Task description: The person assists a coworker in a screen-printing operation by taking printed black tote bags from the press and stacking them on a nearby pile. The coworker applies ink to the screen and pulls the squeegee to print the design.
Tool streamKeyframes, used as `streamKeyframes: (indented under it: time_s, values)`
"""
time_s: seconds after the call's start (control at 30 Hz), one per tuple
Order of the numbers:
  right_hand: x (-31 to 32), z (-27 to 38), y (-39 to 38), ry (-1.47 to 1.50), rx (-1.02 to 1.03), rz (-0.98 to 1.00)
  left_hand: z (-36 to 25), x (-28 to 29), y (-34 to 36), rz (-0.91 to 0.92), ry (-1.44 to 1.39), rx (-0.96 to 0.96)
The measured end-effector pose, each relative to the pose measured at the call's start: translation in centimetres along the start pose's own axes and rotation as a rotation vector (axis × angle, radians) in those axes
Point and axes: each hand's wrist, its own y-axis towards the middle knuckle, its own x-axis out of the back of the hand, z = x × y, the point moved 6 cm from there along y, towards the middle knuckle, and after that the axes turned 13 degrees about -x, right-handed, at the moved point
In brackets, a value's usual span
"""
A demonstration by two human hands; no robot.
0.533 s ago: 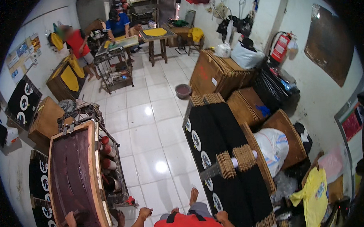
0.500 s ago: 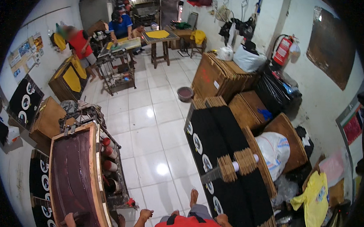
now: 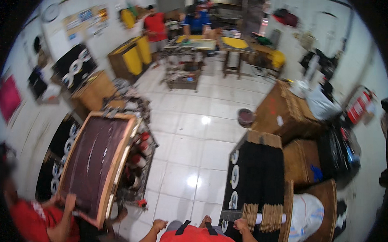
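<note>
My left hand [image 3: 159,224] hangs near the lower middle, its fingers curled, above the tiled floor, with nothing visible in it. My right hand [image 3: 240,224] is curled beside a grey board end [image 3: 230,215] at the lower stack of black cloth panels [image 3: 262,169] with brown card edges and white round prints; whether it grips anything is unclear. At my left stands a wooden-framed screen [image 3: 95,160] with dark maroon ink, on a rack holding red-capped containers [image 3: 138,159]. A co-worker's hand [image 3: 70,202] is at that screen's near end. The picture is blurred.
A co-worker in red [image 3: 40,220] is close on my left. Brown board stacks [image 3: 272,107], a white sack [image 3: 304,216] and black bags [image 3: 339,157] line the right. A bucket [image 3: 246,117] sits on the tiled floor [image 3: 184,133]. Two people [image 3: 154,30] stand at far tables [image 3: 223,48].
My view has swung to the left, so the scene sits further right and the red-shirted co-worker at the screen has come into view. My right hand has risen slightly.
</note>
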Motion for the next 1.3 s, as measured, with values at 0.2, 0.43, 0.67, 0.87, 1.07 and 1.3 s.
streamKeyframes:
  time_s: [0.2, 0.43, 0.67, 0.87, 1.07, 1.3]
  values:
    - [1.6, 9.7, 3.1, -0.113, 0.051, -0.038, -3.7, -1.8, -3.5, -0.265, -0.097, -0.029]
    - [-3.8, 11.3, 4.5, -0.196, 0.127, 0.099, -0.9, -3.0, -3.3, -0.13, 0.051, 0.129]
    - [-6.8, 8.7, 0.6, -0.502, 0.033, 0.104, -0.7, -2.2, -2.1, -0.153, 0.229, 0.028]
    - [-7.3, 10.4, 1.4, -0.572, 0.253, 0.216, -1.2, -0.9, -0.6, -0.169, 0.083, 0.037]
    - [-7.4, 11.2, 4.6, -0.186, -0.057, 0.153, -1.2, 0.2, -1.3, -0.229, -0.042, 0.074]
    - [-9.3, 11.5, 3.4, -0.227, -0.055, 0.176, 0.1, -0.3, -2.8, -0.239, -0.136, 0.101]
